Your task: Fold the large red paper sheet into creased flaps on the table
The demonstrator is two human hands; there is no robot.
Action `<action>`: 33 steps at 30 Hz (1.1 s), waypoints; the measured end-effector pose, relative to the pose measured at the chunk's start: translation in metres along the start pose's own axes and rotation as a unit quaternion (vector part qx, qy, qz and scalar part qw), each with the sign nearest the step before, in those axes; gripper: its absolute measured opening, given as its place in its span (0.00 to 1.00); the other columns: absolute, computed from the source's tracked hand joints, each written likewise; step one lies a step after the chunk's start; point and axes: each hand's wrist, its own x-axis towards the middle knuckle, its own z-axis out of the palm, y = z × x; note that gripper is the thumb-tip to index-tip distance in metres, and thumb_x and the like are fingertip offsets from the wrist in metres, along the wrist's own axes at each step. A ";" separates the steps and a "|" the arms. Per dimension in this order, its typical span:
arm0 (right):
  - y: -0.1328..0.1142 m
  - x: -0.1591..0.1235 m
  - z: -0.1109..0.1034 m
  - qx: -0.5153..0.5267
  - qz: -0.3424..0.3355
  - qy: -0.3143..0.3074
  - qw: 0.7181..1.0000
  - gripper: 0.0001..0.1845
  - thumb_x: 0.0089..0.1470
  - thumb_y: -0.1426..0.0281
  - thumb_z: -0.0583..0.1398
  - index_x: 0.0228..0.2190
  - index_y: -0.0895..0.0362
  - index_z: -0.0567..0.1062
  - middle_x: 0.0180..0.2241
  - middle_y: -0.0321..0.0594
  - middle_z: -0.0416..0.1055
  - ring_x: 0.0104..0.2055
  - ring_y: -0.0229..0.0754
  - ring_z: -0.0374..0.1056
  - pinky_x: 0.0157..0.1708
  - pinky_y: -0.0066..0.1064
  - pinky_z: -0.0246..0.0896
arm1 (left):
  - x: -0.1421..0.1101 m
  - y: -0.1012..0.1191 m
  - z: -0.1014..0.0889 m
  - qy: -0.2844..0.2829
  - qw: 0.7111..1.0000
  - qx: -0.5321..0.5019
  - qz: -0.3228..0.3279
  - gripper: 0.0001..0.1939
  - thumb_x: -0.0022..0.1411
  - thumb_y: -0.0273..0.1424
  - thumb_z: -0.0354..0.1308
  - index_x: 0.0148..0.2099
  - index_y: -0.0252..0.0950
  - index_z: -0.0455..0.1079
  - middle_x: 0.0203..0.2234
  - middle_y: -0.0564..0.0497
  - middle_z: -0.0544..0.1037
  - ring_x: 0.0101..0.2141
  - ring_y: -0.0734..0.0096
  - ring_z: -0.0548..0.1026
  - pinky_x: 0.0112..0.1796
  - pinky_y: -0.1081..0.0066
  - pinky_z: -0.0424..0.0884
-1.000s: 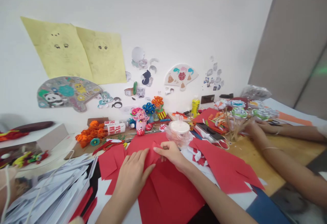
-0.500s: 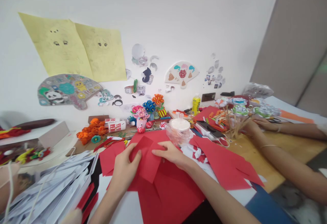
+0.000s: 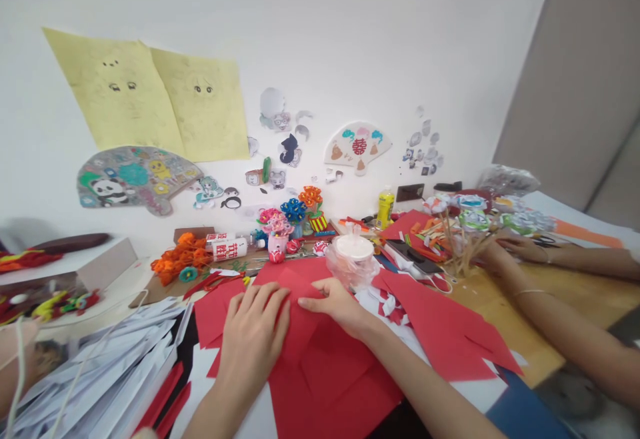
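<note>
My left hand (image 3: 255, 332) lies palm down over a sheet of red paper (image 3: 300, 332), its fingers stretched out and slightly apart. From the other side my right hand (image 3: 340, 305) pinches the same red paper between thumb and fingers near its upper right part. Beneath it are larger red sheets (image 3: 345, 399), and the overlapping edges blend together. Just beyond my right hand stands a round tub with a white lid (image 3: 353, 249), wrapped in clear plastic.
Folded white paper strips (image 3: 105, 365) are heaped at left. More red sheets (image 3: 445, 325) lie at right, beside a co-worker's arms (image 3: 540, 299) and several wooden sticks (image 3: 457, 252). Craft flowers (image 3: 293, 212) and a yellow bottle (image 3: 385, 205) line the wall.
My left hand has turned from pinching the red paper to lying flat over it. The paper has gone from raised to lower and flatter. My right hand keeps its pinch.
</note>
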 end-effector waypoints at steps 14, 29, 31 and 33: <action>0.007 0.007 -0.004 -0.089 -0.098 0.101 0.986 0.19 0.35 0.60 0.68 0.27 0.57 0.69 0.29 0.35 0.66 0.32 0.38 0.62 0.33 0.28 0.57 | -0.001 0.000 0.008 -0.057 0.993 -0.088 -0.059 0.14 0.65 0.34 0.43 0.44 0.39 0.69 0.32 0.50 0.78 0.32 0.66 0.73 0.41 0.63 0.60; 0.005 0.005 -0.002 -0.071 -0.082 0.062 0.992 0.17 0.38 0.57 0.66 0.23 0.58 0.75 0.25 0.37 0.72 0.28 0.39 0.65 0.29 0.29 0.58 | 0.005 0.002 -0.001 -0.131 0.924 -0.309 -0.182 0.15 0.60 0.40 0.46 0.31 0.38 0.70 0.24 0.54 0.77 0.25 0.72 0.73 0.29 0.76 0.63; 0.004 0.004 -0.001 -0.059 -0.080 0.065 0.993 0.16 0.39 0.57 0.65 0.22 0.59 0.74 0.23 0.36 0.70 0.27 0.38 0.63 0.28 0.28 0.56 | 0.006 0.003 -0.001 -0.145 0.919 -0.316 -0.187 0.16 0.59 0.41 0.47 0.27 0.37 0.68 0.18 0.56 0.73 0.21 0.74 0.69 0.25 0.77 0.59; 0.003 0.004 -0.001 -0.028 -0.072 0.083 0.994 0.17 0.38 0.58 0.66 0.20 0.59 0.73 0.20 0.34 0.67 0.24 0.36 0.60 0.26 0.27 0.53 | 0.006 0.003 0.000 -0.155 0.917 -0.310 -0.196 0.20 0.59 0.44 0.46 0.21 0.36 0.61 0.13 0.58 0.65 0.18 0.76 0.63 0.22 0.76 0.54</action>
